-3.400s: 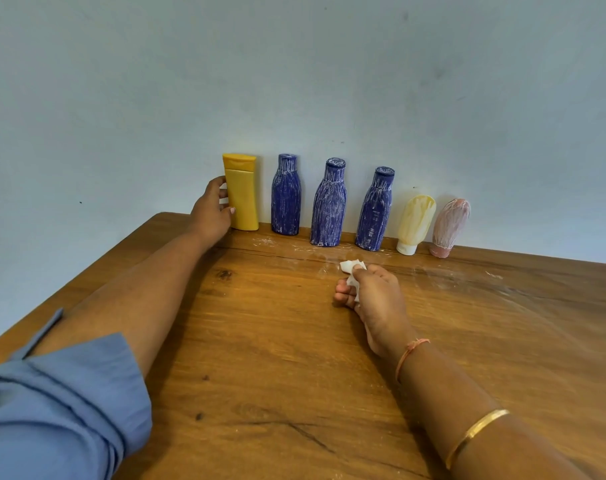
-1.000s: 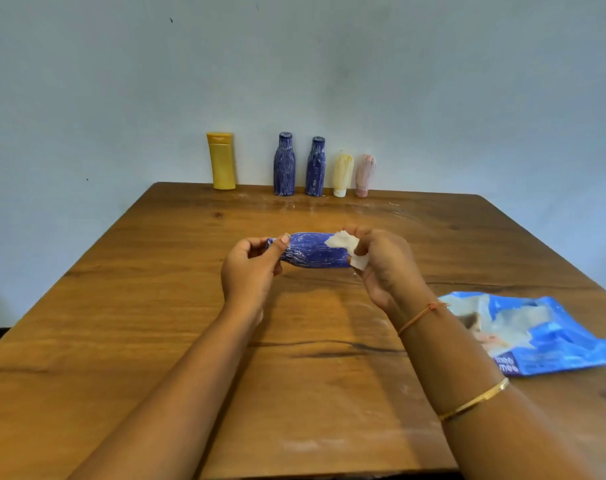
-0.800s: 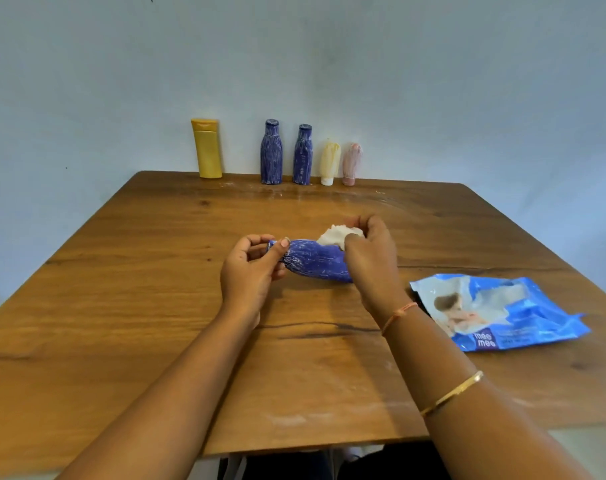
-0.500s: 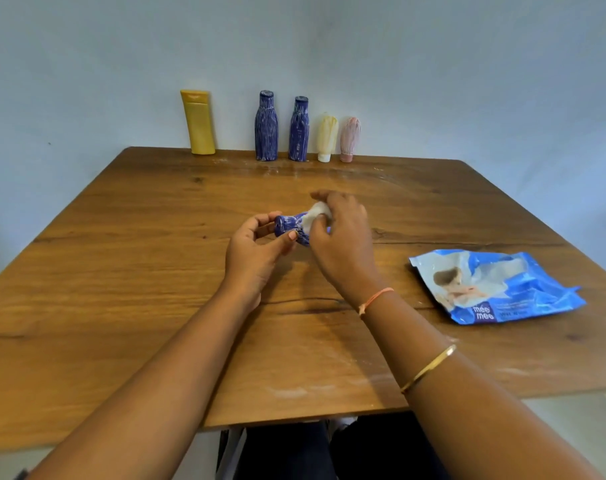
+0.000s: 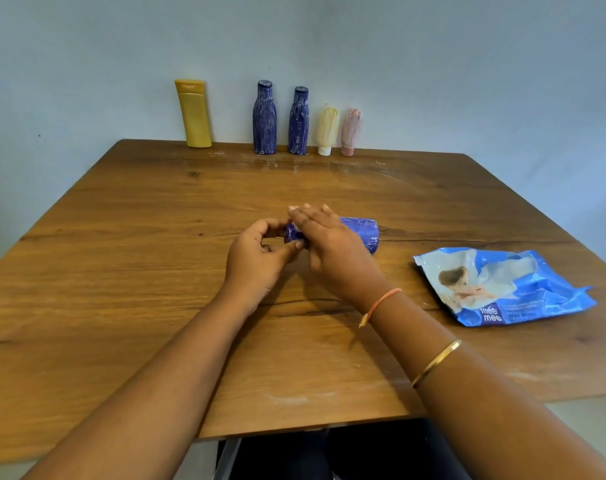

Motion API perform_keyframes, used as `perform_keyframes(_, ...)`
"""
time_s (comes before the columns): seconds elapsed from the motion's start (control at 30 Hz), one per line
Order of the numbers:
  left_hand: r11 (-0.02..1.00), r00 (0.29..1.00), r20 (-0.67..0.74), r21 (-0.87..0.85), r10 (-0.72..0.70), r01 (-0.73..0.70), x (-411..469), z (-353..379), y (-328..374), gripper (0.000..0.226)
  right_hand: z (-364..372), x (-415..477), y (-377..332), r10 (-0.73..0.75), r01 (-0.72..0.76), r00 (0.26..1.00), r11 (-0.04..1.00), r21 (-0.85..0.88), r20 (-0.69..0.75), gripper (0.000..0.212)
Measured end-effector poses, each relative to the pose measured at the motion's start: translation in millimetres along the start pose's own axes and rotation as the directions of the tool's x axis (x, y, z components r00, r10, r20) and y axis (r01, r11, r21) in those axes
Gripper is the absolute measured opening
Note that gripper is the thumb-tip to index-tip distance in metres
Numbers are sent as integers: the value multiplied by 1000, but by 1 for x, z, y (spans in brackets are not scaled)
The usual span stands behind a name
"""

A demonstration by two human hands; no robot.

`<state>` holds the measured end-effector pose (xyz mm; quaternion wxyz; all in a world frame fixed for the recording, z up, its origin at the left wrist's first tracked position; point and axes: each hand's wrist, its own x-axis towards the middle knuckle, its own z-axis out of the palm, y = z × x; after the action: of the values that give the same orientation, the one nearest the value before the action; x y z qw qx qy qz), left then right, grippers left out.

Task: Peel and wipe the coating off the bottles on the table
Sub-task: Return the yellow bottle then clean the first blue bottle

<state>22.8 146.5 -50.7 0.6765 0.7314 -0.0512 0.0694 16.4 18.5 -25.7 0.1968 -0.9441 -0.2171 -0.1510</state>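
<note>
While the blue bottle lies on its side at the centre of the wooden surface, the left hand closes its grip on the bottle's neck end, thumb and fingers curled round it. The right hand lies flat over the bottle's middle, fingers extended, pressing rather than clasping. Only the base end, to the right of that hand, and a small patch near the neck are visible. A trace of white under the right fingertips cannot be identified. A blue wipes packet lies at right. Along the far edge stand a yellow bottle, two blue bottles, and two small inverted tubes.
</note>
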Motion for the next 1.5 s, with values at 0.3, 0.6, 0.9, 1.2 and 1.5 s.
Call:
perform_keyframes(0.3, 999, 1000, 4, 44, 1, -1, 1, -2, 1, 32, -13, -4, 16, 403, -401, 915, 912, 87, -1, 56)
perform_keyframes(0.6, 995, 1000, 6, 97, 30, -30, 0, -3, 4, 34, -11, -6, 24, 268, -269, 963, 963, 10, 9, 59)
perform_keyframes(0.9, 995, 1000, -20, 103, 15, -13, 4, -2, 0, 30, 1, -2, -14, 143, -147, 988, 987, 70, 62, 61)
perform_keyframes(1.2, 989, 999, -15, 146, 40, -38, 6, -5, 0, 24, -18, -7, 44, 411, -417, 908, 906, 71, 86, 60)
perform_keyframes(1.5, 973, 988, -6, 176, 152, -149, 6, -7, -1, 36, -9, 1, 14, 404, -408, 913, 906, 111, 57, 57)
